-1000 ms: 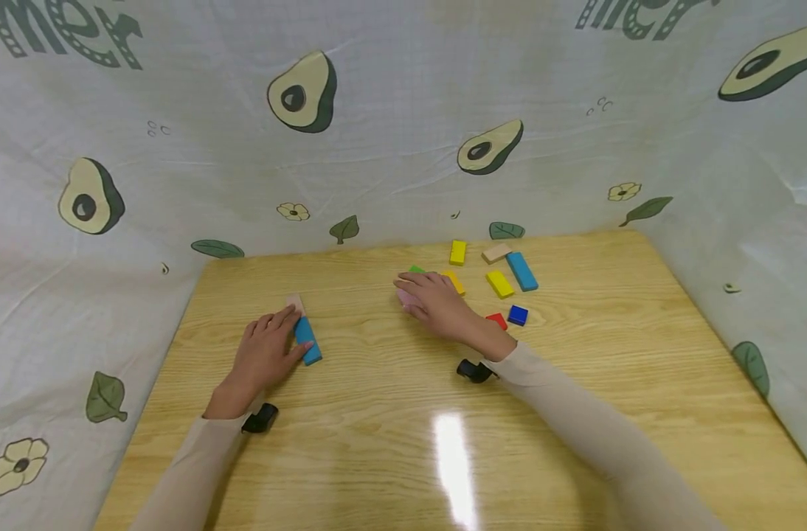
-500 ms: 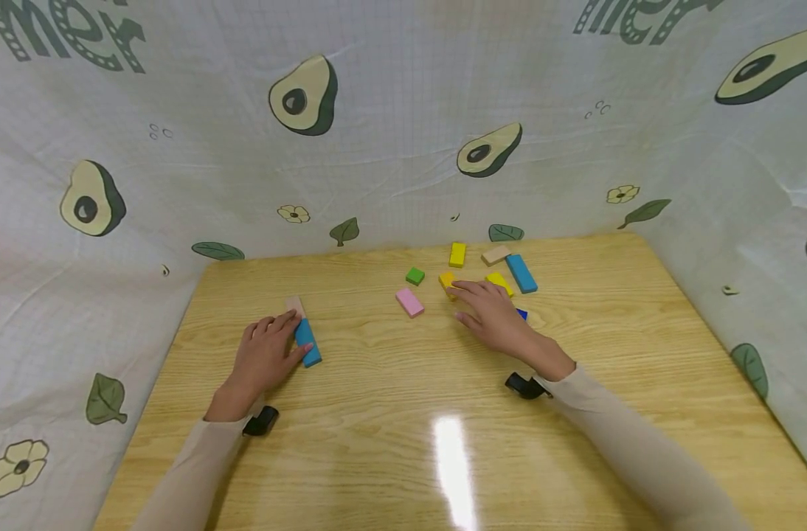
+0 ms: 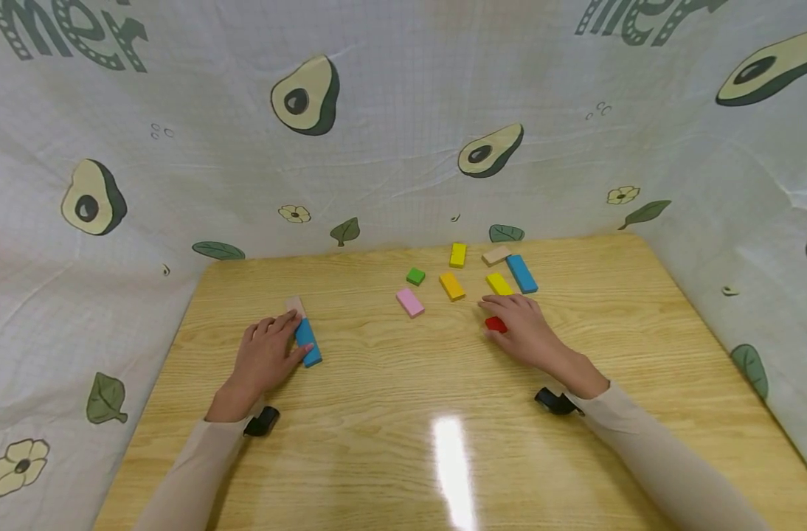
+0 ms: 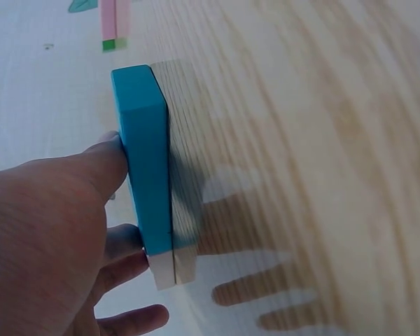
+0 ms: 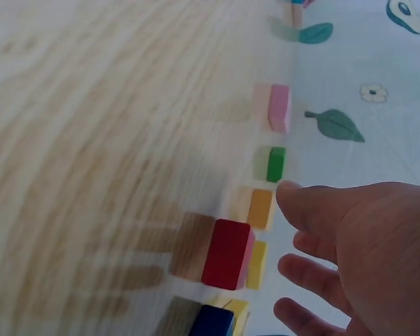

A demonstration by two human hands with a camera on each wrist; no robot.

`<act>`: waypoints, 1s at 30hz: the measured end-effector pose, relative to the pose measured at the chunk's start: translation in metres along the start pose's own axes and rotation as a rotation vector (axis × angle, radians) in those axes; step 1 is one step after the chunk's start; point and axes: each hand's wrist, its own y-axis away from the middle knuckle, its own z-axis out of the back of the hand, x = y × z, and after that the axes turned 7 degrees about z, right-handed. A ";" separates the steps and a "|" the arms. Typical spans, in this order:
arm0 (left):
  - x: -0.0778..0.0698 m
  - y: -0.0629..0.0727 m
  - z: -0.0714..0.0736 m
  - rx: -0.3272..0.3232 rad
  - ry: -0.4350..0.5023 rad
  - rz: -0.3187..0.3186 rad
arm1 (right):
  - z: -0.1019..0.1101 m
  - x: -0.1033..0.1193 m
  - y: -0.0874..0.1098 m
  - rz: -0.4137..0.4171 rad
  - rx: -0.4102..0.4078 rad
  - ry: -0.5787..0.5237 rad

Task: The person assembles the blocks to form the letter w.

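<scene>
Though close below right hand (image 3: 526,333), red block (image 5: 226,254) apart.

Shows a blue block (image 3: 307,341) and a pale block (image 3: 296,304) left of centre in the head view; pink block (image 3: 410,303), green block (image 3: 415,276), orange block (image 3: 452,286), red block (image 3: 495,324) from mid-frame rightward; yellow-brown grain on the table (image 3: 364,435); avocado, leaf and flower print on the whitish cloth (image 3: 403,88) above.

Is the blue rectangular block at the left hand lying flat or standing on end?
Lying flat: in the head and left wrist views, the blue rectangular block stretches lengthwise along the wooden table.
</scene>
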 end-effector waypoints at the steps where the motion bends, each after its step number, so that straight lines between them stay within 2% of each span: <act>1: 0.000 0.000 0.000 -0.001 0.001 -0.001 | 0.000 -0.001 0.002 -0.002 0.001 0.005; 16: -0.001 0.000 0.001 0.003 0.010 0.004 | -0.003 -0.012 0.016 0.050 -0.028 0.026; 30: -0.001 0.000 0.001 0.010 0.023 0.011 | -0.005 -0.016 0.012 0.058 -0.046 0.056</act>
